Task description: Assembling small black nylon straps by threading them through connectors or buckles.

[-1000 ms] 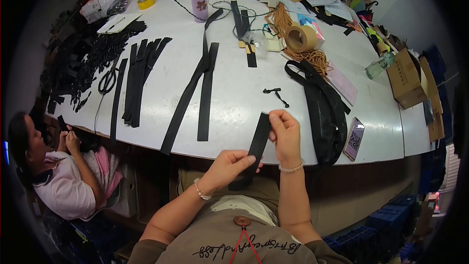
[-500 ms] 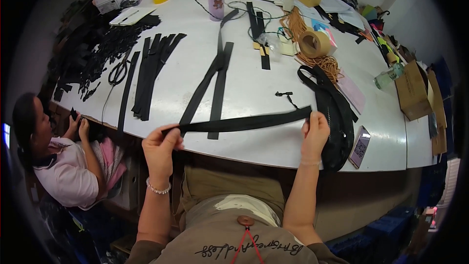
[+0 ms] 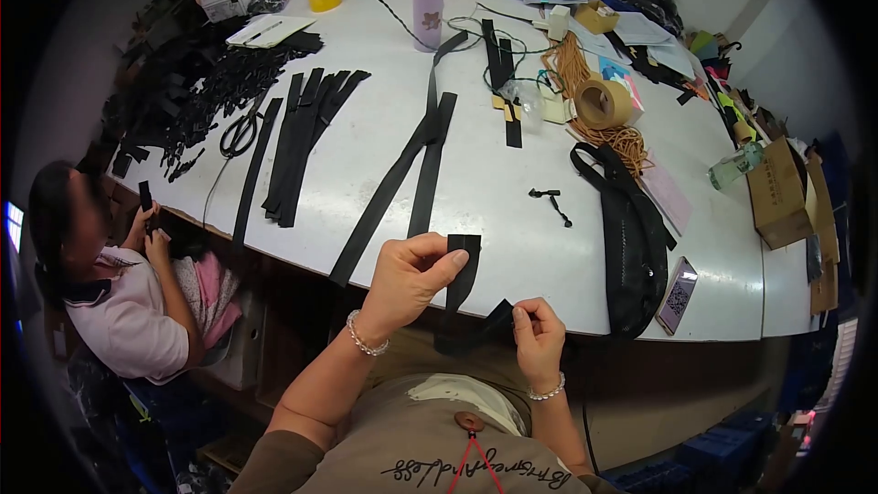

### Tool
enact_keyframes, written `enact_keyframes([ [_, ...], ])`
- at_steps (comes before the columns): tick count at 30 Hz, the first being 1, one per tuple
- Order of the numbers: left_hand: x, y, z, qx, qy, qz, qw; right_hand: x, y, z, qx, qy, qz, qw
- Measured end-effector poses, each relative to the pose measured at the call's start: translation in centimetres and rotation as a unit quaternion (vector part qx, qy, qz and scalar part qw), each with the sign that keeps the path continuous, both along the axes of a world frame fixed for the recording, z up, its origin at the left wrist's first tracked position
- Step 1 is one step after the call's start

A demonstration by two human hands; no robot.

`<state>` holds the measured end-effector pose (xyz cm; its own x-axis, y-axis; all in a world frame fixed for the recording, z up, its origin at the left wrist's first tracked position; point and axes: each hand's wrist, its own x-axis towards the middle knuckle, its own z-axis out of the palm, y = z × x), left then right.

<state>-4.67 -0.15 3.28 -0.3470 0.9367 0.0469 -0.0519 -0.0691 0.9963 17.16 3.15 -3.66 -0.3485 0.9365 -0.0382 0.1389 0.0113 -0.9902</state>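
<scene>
Left hand (image 3: 404,282) pinches one end of a long, flat black fabric strip (image 3: 463,284); right hand (image 3: 540,337) pinches the other. Strip sags between, at the white desk's (image 3: 549,265) near edge.

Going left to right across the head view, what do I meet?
Black-handled scissors, round yellow tape roll, left hand, black fabric strip, right hand, black zippered bag, clear green bottle, brown cardboard box.

There's your left hand (image 3: 410,282) pinching, held higher; your right hand (image 3: 540,340) pinches too, lower and nearer you, both forearms (image 3: 320,393) angled inward!
</scene>
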Motion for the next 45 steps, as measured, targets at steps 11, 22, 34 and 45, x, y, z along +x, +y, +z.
enact_keyframes([
  [11, 0.3, 0.0, 1.0, -0.044, -0.009, -0.009, 0.999, -0.1, 0.0, -0.1, -0.012, 0.017, 0.013, 1.0],
  [22, 0.3, 0.2, 0.3, -0.077, -0.03, -0.017, 0.996, -0.4, 0.1, 0.5, -0.013, 0.015, 0.019, 1.0],
  [34, 0.2, -0.1, 0.4, -0.09, -0.048, -0.034, 0.994, -0.4, 0.1, 1.1, -0.011, 0.016, 0.017, 1.0],
  [45, -1.0, -4.1, 1.7, -0.175, -0.071, -0.242, 0.952, -1.6, 7.2, 7.5, -0.097, 0.219, 0.055, 0.969],
])
